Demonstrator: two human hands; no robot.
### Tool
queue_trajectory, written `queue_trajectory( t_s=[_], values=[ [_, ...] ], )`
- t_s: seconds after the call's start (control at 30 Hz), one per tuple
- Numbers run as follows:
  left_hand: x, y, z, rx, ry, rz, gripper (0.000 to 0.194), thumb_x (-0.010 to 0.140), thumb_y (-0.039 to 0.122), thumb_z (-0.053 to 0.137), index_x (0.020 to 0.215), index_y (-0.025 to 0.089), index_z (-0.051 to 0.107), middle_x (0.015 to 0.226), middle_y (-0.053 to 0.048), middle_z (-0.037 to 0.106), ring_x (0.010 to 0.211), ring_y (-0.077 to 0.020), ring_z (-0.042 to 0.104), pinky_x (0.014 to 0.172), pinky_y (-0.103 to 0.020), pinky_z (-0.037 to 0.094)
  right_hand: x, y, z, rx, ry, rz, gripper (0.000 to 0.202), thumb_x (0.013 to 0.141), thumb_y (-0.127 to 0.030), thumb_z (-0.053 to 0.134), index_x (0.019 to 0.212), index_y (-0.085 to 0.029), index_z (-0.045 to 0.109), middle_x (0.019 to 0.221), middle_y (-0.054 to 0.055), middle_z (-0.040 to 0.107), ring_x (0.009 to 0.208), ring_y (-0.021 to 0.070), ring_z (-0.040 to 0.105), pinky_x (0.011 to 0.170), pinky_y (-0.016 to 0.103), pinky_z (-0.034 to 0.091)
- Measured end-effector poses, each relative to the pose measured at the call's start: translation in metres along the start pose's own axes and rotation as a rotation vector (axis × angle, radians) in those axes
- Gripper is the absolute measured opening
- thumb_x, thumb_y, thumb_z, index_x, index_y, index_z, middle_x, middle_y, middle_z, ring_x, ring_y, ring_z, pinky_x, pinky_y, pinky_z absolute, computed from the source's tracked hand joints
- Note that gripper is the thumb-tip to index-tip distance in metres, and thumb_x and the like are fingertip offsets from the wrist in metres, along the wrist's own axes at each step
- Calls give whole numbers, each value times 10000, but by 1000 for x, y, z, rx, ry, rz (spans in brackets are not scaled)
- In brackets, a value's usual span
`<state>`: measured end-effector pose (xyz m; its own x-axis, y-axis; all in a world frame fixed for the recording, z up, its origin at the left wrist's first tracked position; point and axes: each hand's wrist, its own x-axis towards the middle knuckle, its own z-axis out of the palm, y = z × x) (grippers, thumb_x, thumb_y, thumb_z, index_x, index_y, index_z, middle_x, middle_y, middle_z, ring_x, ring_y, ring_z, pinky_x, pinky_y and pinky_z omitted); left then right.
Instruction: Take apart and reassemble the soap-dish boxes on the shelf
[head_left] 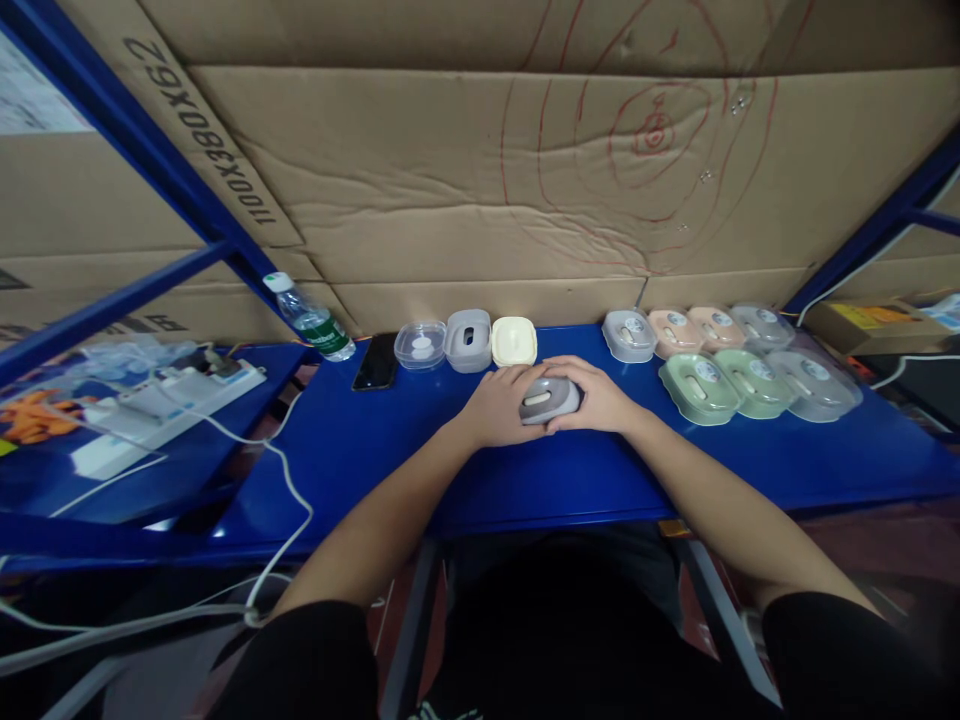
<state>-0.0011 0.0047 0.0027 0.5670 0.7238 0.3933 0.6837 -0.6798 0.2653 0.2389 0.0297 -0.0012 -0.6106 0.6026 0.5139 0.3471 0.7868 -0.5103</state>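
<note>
A small grey box (556, 402) with a pale oblong piece in its top is held between both hands above the middle of the blue table (555, 485). Its left side is cupped by the left hand (504, 405), the fingers curved and close together. Its right side is gripped by the right hand (598, 395), with fingers bent over the far edge and the thumb at the near edge.

At the right, two green boxes (701, 388) and a large grey box (814, 385) are lined up; beyond them stand two peach boxes (676, 332) between two grey boxes (629, 335). Round labels are borne on the lids, their print too small to be read.

At the far left are set a black phone (376, 362), a clear tray (421, 345), a grey frame (469, 341), a cream bowl (514, 342) and a green-labelled bottle (311, 318), its brand unreadable. On the cardboard (420, 170) behind, "1100X380X62" is printed beside red-drawn rings (654, 135).
</note>
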Motion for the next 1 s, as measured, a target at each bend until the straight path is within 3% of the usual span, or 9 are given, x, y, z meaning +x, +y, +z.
queue_trajectory(
  t_s=[0.13, 0.23, 0.47, 0.6, 0.7, 0.8, 0.9, 1.0],
  values=[
    [1, -4, -4, -47, 51, 19, 949, 738, 678, 782, 1509, 221, 470, 1485, -167, 583, 1342, -386, 575, 1093, -557, 487, 1, -2, -3, -17, -8, 60, 1156, 619, -699, 896, 1582, -290, 405, 1561, 152, 516, 1447, 412, 488, 1199, 602, 406],
    [1, -6, -5, -103, 67, 32, 932, 777, 701, 750, 1512, 204, 464, 1496, -173, 574, 1371, -378, 557, 1128, -561, 473, 0, -1, -3, -4, 7, 142, 1235, 635, -687, 892, 1637, -281, 296, 1567, 172, 515, 1427, 426, 513, 1167, 620, 428],
    [-2, -18, -11, -195, 97, 39, 929, 809, 734, 709, 1542, 232, 435, 1510, -175, 563, 1371, -365, 563, 1141, -578, 470, -1, 1, -3, 65, 48, 162, 1148, 695, -641, 875, 1630, -289, 309, 1481, 152, 609, 1346, 385, 604, 1135, 581, 474],
    [-4, -29, -17, -259, 133, -24, 912, 838, 711, 686, 1553, 210, 420, 1502, -198, 557, 1367, -361, 568, 1141, -563, 474, -1, 1, -6, 49, 32, 170, 1109, 707, -620, 873, 1613, -268, 340, 1418, 143, 653, 1293, 363, 642, 1110, 544, 497],
    [-4, -33, -19, -272, 172, -54, 935, 826, 715, 696, 1550, 192, 417, 1493, -205, 557, 1364, -370, 568, 1138, -561, 473, 0, 4, -8, 19, 7, 122, 881, 739, -667, 827, 1460, -248, 541, 1345, 128, 695, 1232, 345, 671, 1062, 509, 515],
    [-4, -32, -18, -226, 181, -32, 951, 800, 709, 730, 1544, 202, 424, 1500, -202, 552, 1372, -385, 556, 1147, -575, 458, 0, 7, -8, 31, -12, 78, 564, 865, -706, 682, 1130, -208, 699, 1072, 92, 769, 960, 268, 731, 854, 386, 555],
    [-5, -31, -18, -191, 173, -11, 914, 808, 661, 749, 1536, 209, 432, 1492, -189, 565, 1371, -381, 556, 1153, -573, 451, -1, 7, -8, 34, 12, 131, 538, 989, -679, 495, 780, -202, 631, 692, 14, 665, 624, 164, 612, 608, 287, 444],
    [-5, -36, -18, -201, 292, -120, 962, 773, 647, 786, 1539, 196, 416, 1507, -202, 546, 1377, -398, 547, 1141, -581, 453, -1, 8, -9, 67, 135, 247, 599, 1019, -678, 400, 664, -212, 526, 586, -13, 555, 555, 140, 518, 557, 276, 379]
  ],
)
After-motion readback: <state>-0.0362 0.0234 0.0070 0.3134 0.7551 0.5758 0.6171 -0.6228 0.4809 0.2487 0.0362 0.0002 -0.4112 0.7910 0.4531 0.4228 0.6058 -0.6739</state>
